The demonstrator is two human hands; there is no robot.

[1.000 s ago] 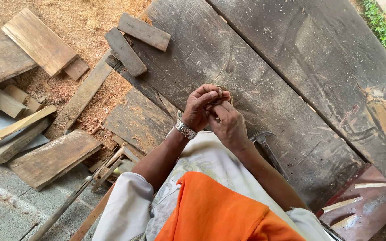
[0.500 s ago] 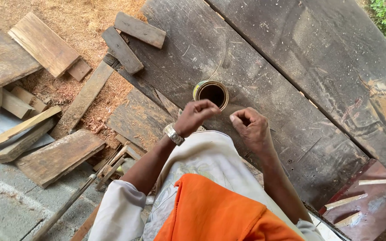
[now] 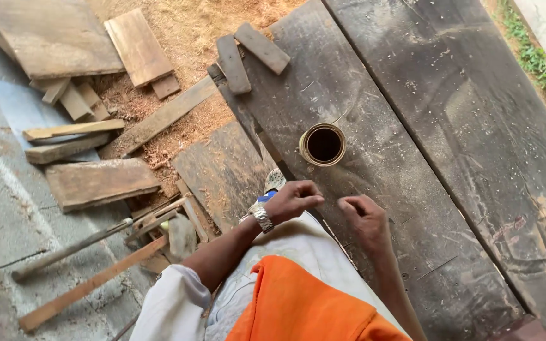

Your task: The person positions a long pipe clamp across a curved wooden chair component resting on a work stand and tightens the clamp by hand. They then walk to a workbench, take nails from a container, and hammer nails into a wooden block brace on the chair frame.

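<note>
Dark plank bench [image 3: 450,126]: open tin [image 3: 322,144] at twelve o'clock of my hands. Left hand [image 3: 292,201], right hand [image 3: 364,216] loosely curled, empty; tin untouched.

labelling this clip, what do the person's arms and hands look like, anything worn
Both forearms are bare. The left hand has a silver metal-link watch at the wrist, with a white sleeve pushed up past the elbow. The right hand wears nothing visible.

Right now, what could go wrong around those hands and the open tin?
The open tin stands uncovered just beyond the left hand and right hand; a careless reach might tip it. Sawdust nearby could drift in. Loose offcuts and a hammer could trip feet.
</note>
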